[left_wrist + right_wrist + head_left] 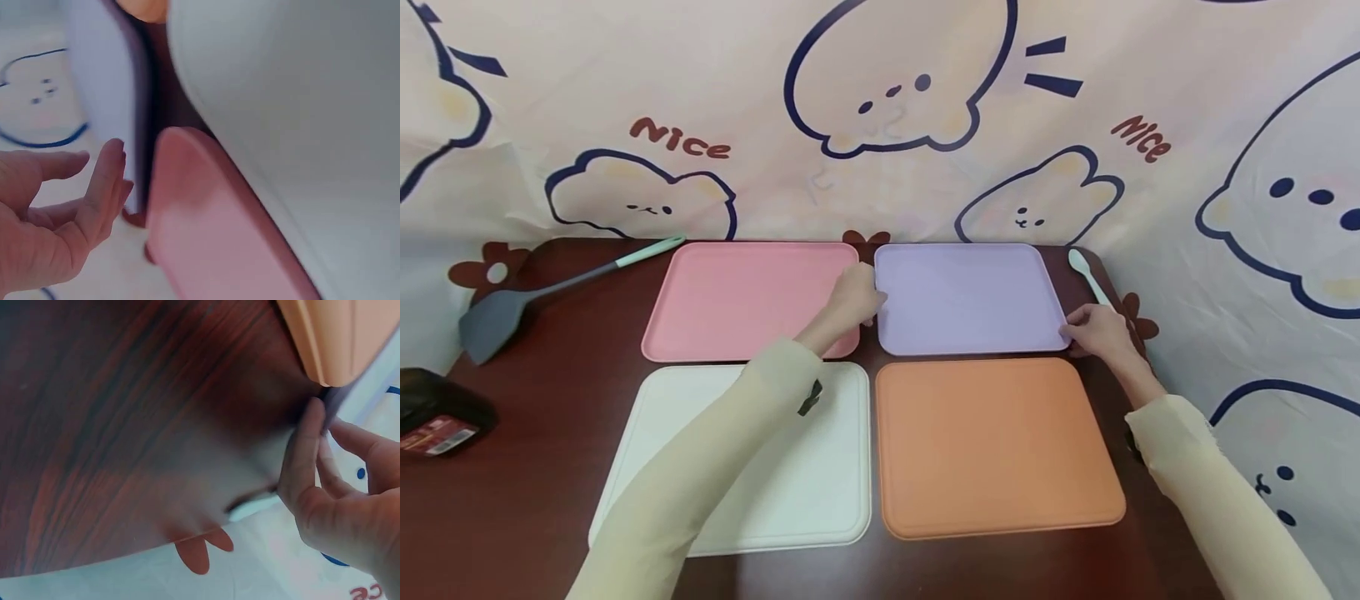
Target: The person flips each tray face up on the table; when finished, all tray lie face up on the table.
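Note:
A shallow purple tray (966,298) lies at the back right of the table. My right hand (1101,332) is at its right edge near the front corner. In the right wrist view, this hand (344,500) pinches the tray's rim between thumb and fingers. At the tray's left edge is my left hand (848,298), above the right end of a pink tray (745,304). The left wrist view shows the left hand (62,225) with thumb and fingers apart, fingertips beside the purple tray's edge (134,125); contact is hard to tell.
In front lie a white tray (820,475), partly covered by my left sleeve, and an orange tray (996,450). A grey spatula (497,321) with a mint handle lies at left, near a dark bottle (445,412). Past the right hand is a pale mint utensil (1086,271). Patterned cloth (865,192) borders the table.

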Demonstrator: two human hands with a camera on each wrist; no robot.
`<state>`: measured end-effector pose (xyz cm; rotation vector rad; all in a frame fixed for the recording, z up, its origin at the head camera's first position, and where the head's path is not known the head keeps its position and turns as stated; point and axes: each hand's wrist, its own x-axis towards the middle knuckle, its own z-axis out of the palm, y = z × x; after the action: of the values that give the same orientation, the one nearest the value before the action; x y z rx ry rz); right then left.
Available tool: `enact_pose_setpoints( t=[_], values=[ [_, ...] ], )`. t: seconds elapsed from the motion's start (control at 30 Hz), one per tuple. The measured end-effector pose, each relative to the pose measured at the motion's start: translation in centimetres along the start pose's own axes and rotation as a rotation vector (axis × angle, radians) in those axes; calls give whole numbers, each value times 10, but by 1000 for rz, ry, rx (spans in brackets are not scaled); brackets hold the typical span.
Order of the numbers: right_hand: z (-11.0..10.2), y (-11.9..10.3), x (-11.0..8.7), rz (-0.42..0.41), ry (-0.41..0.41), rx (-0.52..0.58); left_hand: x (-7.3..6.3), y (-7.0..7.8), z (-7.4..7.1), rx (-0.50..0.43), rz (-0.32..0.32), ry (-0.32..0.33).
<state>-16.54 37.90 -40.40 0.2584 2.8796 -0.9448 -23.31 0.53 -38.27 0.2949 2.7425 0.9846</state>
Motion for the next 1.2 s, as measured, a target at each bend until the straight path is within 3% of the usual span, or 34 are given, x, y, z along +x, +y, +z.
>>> enact_pose_setpoints(
  t=[0.17, 0.23, 0.37, 0.47, 0.6, 0.73, 0.83, 1.0, 1.2],
  values=[
    [-19, 6, -19, 28, -114, 40, -43, 3, -16, -98, 132, -20],
    [-28, 8, -31, 35, -151, 32, -65, 5, -21, -149, 138, -65],
    [-38, 10, -59, 56, -208, 42, -114, 8, -25, -271, 85, -160],
    [-37, 11, -78, 58, -249, 66, -149, 8, -15, -305, 67, -151],
    [-30, 13, -99, 59, -271, 80, -181, 10, 13, -311, 97, -82],
    [-22, 16, -112, 63, -268, 72, -202, 16, 44, -342, 161, -69],
    [-17, 17, -120, 66, -265, 64, -212, 21, 61, -402, 146, -113],
    [-8, 18, -130, 66, -258, 32, -224, 25, 78, -534, 15, -110],
    [6, 16, -136, 5, -150, -86, -227, 34, 84, -795, -200, 4]
  ],
)
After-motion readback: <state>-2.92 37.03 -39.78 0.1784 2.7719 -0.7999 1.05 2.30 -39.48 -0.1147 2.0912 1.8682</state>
